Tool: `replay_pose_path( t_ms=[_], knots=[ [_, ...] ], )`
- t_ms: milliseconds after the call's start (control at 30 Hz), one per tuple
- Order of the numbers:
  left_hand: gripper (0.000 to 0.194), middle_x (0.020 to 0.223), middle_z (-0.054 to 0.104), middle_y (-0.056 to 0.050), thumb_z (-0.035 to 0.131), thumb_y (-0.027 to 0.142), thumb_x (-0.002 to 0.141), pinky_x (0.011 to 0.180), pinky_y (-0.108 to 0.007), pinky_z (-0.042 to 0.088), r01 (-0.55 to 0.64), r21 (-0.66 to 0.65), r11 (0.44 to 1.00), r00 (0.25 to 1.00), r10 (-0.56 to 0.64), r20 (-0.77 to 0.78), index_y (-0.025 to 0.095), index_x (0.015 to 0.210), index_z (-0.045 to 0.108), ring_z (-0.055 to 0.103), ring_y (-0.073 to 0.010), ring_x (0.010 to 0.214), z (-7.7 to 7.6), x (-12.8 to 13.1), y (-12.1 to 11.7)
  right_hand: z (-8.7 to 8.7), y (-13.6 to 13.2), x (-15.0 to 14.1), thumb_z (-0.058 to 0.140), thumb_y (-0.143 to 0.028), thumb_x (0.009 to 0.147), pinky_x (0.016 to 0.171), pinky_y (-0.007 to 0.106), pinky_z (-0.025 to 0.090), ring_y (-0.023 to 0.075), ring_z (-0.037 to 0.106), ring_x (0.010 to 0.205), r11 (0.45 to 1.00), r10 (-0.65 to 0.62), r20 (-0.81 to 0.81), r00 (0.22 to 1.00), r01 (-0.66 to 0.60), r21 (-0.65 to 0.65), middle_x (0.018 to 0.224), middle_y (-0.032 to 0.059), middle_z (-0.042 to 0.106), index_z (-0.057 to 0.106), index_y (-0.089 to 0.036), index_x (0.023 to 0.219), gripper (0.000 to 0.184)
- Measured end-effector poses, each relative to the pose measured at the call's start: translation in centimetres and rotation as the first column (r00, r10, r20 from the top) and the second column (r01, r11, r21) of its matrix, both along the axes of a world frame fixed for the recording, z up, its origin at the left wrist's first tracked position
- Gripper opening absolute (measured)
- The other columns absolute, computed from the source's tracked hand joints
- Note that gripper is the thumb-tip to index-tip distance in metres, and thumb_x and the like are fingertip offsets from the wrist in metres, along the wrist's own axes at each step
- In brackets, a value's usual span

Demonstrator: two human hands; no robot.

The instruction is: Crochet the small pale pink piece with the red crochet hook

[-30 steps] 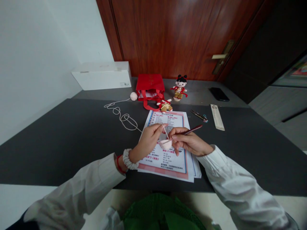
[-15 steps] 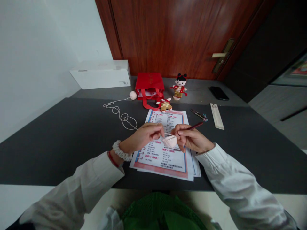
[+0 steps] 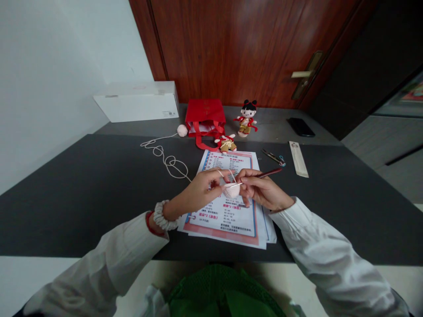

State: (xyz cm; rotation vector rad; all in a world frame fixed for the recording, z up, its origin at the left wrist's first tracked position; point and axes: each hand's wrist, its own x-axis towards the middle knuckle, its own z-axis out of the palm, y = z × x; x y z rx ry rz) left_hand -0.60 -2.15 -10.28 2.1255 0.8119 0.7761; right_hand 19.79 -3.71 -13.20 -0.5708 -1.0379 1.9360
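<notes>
My left hand (image 3: pixel 208 187) pinches the left edge of a small pale pink crochet piece (image 3: pixel 232 191), shaped like a cup. A strand of yarn passes over its raised index finger and slants down to the piece. My right hand (image 3: pixel 264 189) grips a crochet hook (image 3: pixel 270 173) with a dark red handle, and its metal shaft reaches across the top of the piece. Under both hands lie printed pattern sheets (image 3: pixel 228 226). The yarn trails left across the table to a pale pink yarn ball (image 3: pixel 182 130).
A red bag (image 3: pixel 205 112), a standing crochet doll (image 3: pixel 247 118) and a headless doll body (image 3: pixel 227 144) are behind the sheets. Scissors (image 3: pixel 272 156), a white packet (image 3: pixel 298 159) and a black phone (image 3: pixel 300 127) lie right. A white box (image 3: pixel 139 103) stands back left.
My left hand has moved onto the crochet piece, with the yarn now lifted over its index finger. The hook's shaft has come across the piece's upper edge.
</notes>
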Motion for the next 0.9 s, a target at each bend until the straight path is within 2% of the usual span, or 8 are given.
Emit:
replay_pose_path(
  t_ms=[133, 267, 367, 467, 600, 667, 800, 900],
  knots=[
    [0.045, 0.063, 0.051, 0.004, 0.061, 0.020, 0.078, 0.056, -0.025, 0.039, -0.041, -0.275, 0.960, 0.995, 0.063, 0.071, 0.011, 0.122, 0.059, 0.045, -0.0105, 0.057, -0.1, 0.6, -0.6, 0.2, -0.1, -0.3, 0.069, -0.022, 0.079, 0.039, 0.020, 0.056, 0.0073, 0.054, 0.046, 0.996, -0.086, 0.007, 0.996, 0.086, -0.003, 0.058, -0.0062, 0.052, 0.061, -0.014, 0.079, 0.011],
    [0.038, 0.073, 0.058, 0.000, 0.063, 0.020, 0.077, 0.062, -0.026, 0.043, -0.067, -0.402, 0.913, 0.969, 0.156, 0.194, 0.010, 0.114, 0.062, 0.054, -0.0125, 0.068, -0.8, 1.3, -0.8, 0.2, -0.3, -0.8, 0.069, -0.024, 0.080, 0.041, 0.019, 0.055, 0.0067, 0.053, 0.043, 0.987, -0.158, 0.030, 0.987, 0.157, 0.029, 0.056, -0.0064, 0.054, 0.057, -0.016, 0.074, 0.016],
    [0.035, 0.075, 0.061, -0.001, 0.063, 0.020, 0.077, 0.066, -0.028, 0.045, -0.097, -0.424, 0.900, 0.950, 0.211, 0.230, 0.011, 0.111, 0.062, 0.056, -0.0134, 0.071, -1.1, 1.4, -0.8, 0.1, -0.5, -1.2, 0.070, -0.027, 0.080, 0.041, 0.018, 0.053, 0.0062, 0.053, 0.042, 0.978, -0.201, 0.042, 0.979, 0.198, 0.066, 0.056, -0.0062, 0.057, 0.055, -0.017, 0.072, 0.020],
    [0.035, 0.074, 0.062, -0.001, 0.065, 0.023, 0.078, 0.067, -0.029, 0.045, -0.168, -0.366, 0.915, 0.953, 0.247, 0.178, 0.011, 0.111, 0.063, 0.056, -0.0136, 0.068, -1.0, 1.3, -0.7, 0.1, -0.6, -1.5, 0.072, -0.029, 0.078, 0.043, 0.017, 0.051, 0.0063, 0.054, 0.043, 0.973, -0.217, 0.063, 0.974, 0.210, 0.100, 0.055, -0.0066, 0.057, 0.055, -0.017, 0.073, 0.021],
    [0.026, 0.100, 0.069, -0.007, 0.068, 0.024, 0.076, 0.081, -0.035, 0.046, -0.263, -0.169, 0.950, 0.955, 0.281, 0.096, 0.016, 0.100, 0.065, 0.061, -0.0187, 0.088, -0.7, 1.0, -0.7, 0.1, -0.7, -1.7, 0.072, -0.030, 0.078, 0.042, 0.017, 0.050, 0.0061, 0.054, 0.041, 0.968, -0.236, 0.073, 0.969, 0.227, 0.109, 0.054, -0.0071, 0.057, 0.055, -0.017, 0.072, 0.022],
    [0.015, 0.111, 0.068, -0.008, 0.068, 0.024, 0.076, 0.087, -0.037, 0.044, -0.270, -0.127, 0.954, 0.955, 0.282, 0.093, 0.018, 0.090, 0.065, 0.061, -0.0210, 0.098, -0.5, 0.9, -0.7, 0.0, -0.8, -1.8, 0.071, -0.029, 0.079, 0.041, 0.017, 0.050, 0.0062, 0.053, 0.040, 0.966, -0.239, 0.070, 0.968, 0.231, 0.113, 0.053, -0.0072, 0.057, 0.056, -0.018, 0.074, 0.020],
    [0.008, 0.115, 0.066, -0.010, 0.066, 0.022, 0.076, 0.086, -0.035, 0.043, -0.184, -0.283, 0.941, 0.959, 0.236, 0.160, 0.016, 0.076, 0.061, 0.059, -0.0229, 0.107, -0.8, 1.0, -0.7, -0.2, -0.9, -1.9, 0.070, -0.029, 0.080, 0.042, 0.019, 0.050, 0.0065, 0.053, 0.041, 0.955, -0.271, 0.073, 0.960, 0.259, 0.143, 0.055, -0.0072, 0.055, 0.056, -0.018, 0.075, 0.018],
    [0.007, 0.098, 0.067, -0.008, 0.064, 0.021, 0.076, 0.076, -0.031, 0.044, -0.070, -0.446, 0.892, 0.939, 0.209, 0.271, 0.015, 0.078, 0.062, 0.061, -0.0194, 0.095, -1.2, 1.3, -0.7, -0.5, -0.8, -2.1, 0.071, -0.028, 0.079, 0.042, 0.018, 0.048, 0.0050, 0.055, 0.044, 0.923, -0.351, 0.092, 0.932, 0.328, 0.201, 0.073, -0.0040, 0.062, 0.056, -0.018, 0.075, 0.018]
  ],
)
